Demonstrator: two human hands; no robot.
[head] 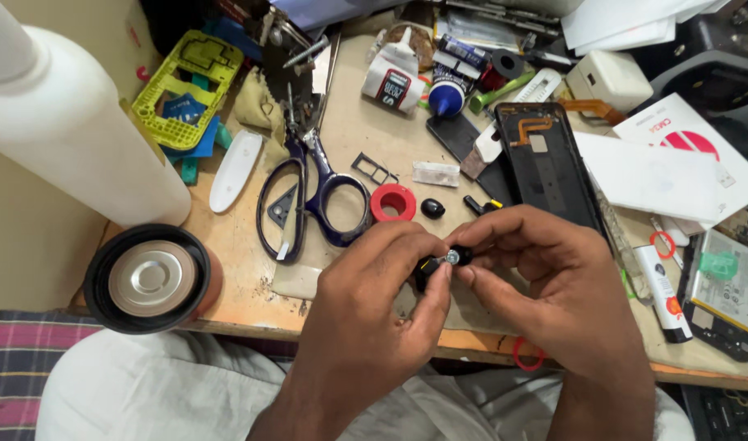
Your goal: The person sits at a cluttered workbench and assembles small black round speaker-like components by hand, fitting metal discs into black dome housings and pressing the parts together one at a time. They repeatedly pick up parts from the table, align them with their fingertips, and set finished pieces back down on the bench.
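Desk (251,302): crowded; only a bare strip near its front edge gives room.
Scissors (312,196): lie just left of the hands.
Left hand (366,306): fingers pinch the earbud.
Right hand (553,286): fingertips pinch its other end.
Earbud (443,263): small, black, between both hands above the front edge; judged best held firmly, low over the desk.

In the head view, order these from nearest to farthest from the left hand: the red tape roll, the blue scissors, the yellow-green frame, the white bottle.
1. Red tape roll: just above the left hand.
2. Blue scissors: up and to the left of it.
3. White bottle: far left edge.
4. Yellow-green frame: top left corner.
The bottle and the frame are too close to call.
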